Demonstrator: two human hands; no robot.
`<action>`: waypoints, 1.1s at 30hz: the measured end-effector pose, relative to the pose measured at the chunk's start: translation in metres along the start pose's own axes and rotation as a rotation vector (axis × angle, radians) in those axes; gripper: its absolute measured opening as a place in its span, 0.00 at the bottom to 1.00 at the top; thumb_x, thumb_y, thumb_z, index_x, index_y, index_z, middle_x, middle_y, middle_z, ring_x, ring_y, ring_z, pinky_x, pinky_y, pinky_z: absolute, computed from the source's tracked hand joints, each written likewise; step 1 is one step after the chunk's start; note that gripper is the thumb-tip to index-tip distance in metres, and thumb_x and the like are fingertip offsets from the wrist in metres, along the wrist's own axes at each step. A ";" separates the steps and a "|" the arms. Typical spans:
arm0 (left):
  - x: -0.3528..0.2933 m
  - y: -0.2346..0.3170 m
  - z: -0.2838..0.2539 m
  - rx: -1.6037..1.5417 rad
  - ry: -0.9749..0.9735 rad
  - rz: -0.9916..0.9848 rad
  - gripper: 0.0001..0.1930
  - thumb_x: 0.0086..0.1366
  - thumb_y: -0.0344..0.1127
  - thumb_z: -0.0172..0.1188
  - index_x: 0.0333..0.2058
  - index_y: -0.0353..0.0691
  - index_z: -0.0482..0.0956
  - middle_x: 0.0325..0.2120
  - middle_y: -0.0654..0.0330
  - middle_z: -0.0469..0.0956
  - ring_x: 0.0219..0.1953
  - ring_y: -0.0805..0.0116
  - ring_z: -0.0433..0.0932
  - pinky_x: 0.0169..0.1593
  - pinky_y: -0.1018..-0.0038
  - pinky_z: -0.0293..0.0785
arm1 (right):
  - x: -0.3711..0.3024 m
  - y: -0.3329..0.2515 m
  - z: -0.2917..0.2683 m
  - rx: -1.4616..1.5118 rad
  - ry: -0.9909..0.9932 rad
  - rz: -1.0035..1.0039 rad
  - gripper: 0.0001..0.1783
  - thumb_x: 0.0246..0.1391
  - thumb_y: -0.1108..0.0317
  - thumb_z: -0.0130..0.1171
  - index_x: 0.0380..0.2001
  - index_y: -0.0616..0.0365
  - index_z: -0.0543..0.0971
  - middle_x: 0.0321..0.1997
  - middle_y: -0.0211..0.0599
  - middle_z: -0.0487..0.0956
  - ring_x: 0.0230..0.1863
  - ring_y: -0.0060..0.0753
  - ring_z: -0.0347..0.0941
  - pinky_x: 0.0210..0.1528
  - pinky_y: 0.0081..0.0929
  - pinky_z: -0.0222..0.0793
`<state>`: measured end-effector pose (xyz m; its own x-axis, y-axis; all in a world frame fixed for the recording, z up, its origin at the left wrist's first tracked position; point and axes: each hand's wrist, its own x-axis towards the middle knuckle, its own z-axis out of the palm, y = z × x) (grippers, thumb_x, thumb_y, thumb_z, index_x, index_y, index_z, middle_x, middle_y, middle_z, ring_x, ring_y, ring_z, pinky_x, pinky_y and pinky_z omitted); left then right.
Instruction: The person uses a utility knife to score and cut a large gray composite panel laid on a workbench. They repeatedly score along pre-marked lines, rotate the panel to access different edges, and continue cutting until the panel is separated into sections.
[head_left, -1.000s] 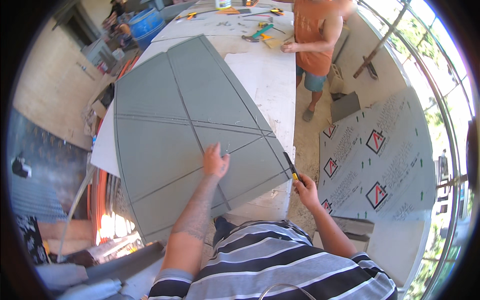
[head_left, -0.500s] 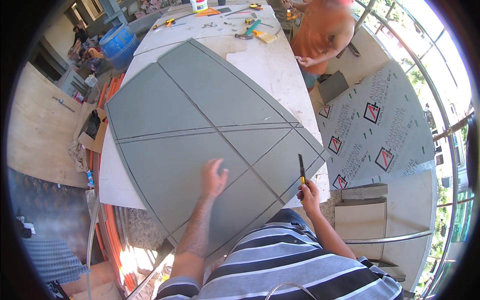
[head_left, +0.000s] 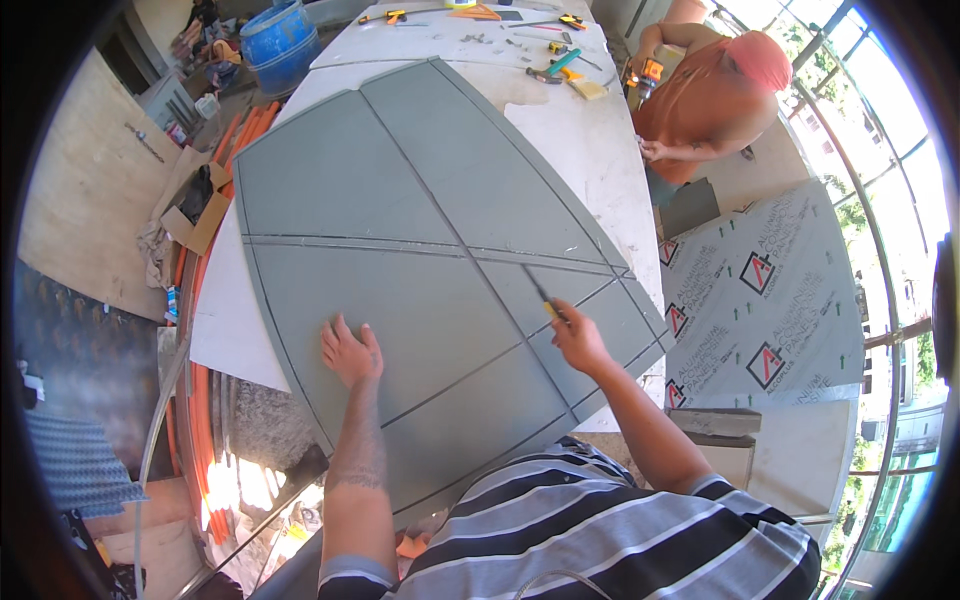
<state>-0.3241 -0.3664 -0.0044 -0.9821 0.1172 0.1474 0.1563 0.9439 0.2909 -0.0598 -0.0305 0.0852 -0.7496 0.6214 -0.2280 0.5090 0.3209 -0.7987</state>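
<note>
A large grey-green panel (head_left: pixel 400 290) with dark grooves crossing it lies on the white table. Flat on its left part rests my left hand (head_left: pixel 352 352), fingers spread, holding nothing. My right hand (head_left: pixel 580 338) grips a utility knife (head_left: pixel 540 290) with a yellow-and-black handle. The knife's dark blade points up and left over the panel, near the double groove that runs across it. Whether the tip touches the surface I cannot tell.
Beyond the panel on the white table (head_left: pixel 350 80) lie a hammer (head_left: pixel 545 76), a brush (head_left: pixel 588 88) and several other tools. A co-worker (head_left: pixel 690 100) holding an orange drill stands at the far right. Printed sheets (head_left: pixel 800 300) lean right; a blue barrel (head_left: pixel 280 45) stands far left.
My left hand has moved left and come down flat on the panel. My right hand has carried the knife left and forward from the panel's right edge. The view has shifted.
</note>
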 end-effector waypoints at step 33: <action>0.004 0.021 0.002 0.142 -0.020 -0.057 0.32 0.74 0.52 0.57 0.71 0.46 0.66 0.74 0.49 0.61 0.76 0.48 0.57 0.77 0.46 0.51 | 0.105 -0.010 0.078 -0.483 -0.043 -0.227 0.30 0.69 0.62 0.59 0.73 0.37 0.73 0.47 0.43 0.76 0.49 0.51 0.79 0.49 0.50 0.78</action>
<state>-0.3251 -0.3456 0.0003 -0.9911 0.0665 0.1154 0.0848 0.9832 0.1614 -0.1760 -0.0243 0.0257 -0.8751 0.4712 -0.1101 0.4610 0.7428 -0.4855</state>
